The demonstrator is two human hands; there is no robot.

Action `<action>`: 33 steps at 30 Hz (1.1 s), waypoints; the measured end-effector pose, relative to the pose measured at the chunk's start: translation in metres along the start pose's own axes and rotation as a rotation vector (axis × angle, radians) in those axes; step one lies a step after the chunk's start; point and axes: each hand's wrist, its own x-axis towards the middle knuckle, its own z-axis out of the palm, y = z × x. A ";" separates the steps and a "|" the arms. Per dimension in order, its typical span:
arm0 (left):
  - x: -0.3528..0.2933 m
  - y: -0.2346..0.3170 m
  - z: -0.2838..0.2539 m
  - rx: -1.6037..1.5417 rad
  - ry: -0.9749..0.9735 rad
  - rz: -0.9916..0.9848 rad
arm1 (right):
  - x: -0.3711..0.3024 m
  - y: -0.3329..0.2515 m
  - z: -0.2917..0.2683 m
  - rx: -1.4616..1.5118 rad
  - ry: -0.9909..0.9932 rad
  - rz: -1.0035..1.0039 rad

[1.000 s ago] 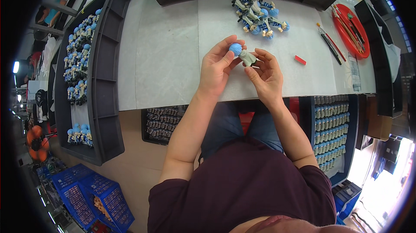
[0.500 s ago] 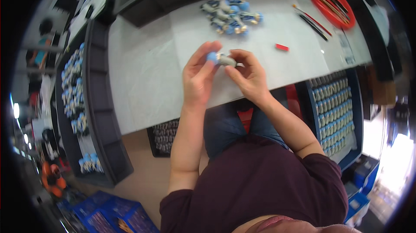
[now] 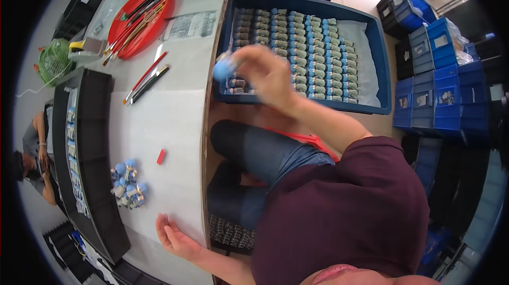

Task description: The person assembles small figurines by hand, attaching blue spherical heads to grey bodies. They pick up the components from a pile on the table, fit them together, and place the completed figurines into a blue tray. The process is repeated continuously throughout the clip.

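My right hand (image 3: 268, 75), blurred by motion, is closed on a small figurine (image 3: 223, 68) with a round light-blue top. It holds it over the near left edge of a blue tray (image 3: 383, 81). Rows of similar grey-and-blue figurines (image 3: 316, 54) lie in that tray on a white liner. On the white table (image 3: 164, 99), my left hand (image 3: 177, 240) rests with loosely bent fingers and nothing in it. A pile of blue-and-grey figurines (image 3: 127, 187) lies beyond it, next to a small red block (image 3: 161, 156).
A red oval tray (image 3: 168, 6) of brushes sits farther up the table, with a red brush (image 3: 146, 77) and a dark pen (image 3: 148, 85) before it. A dark divided rack (image 3: 98, 163) borders the left. Blue crates (image 3: 445, 94) are stacked at right. Another person sits at far left.
The view has swung right toward the blue tray. My hands have parted: the left let go of the figurine, and the right carried it over to the tray.
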 end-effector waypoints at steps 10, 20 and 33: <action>0.003 0.002 0.005 0.144 0.073 -0.005 | 0.021 0.233 -0.330 -1.034 0.410 0.480; 0.000 0.002 0.014 0.180 0.110 -0.013 | 0.019 0.281 -0.352 -1.010 0.155 0.713; 0.000 -0.002 0.007 0.163 0.078 0.014 | 0.012 0.251 -0.363 -1.137 -0.012 0.645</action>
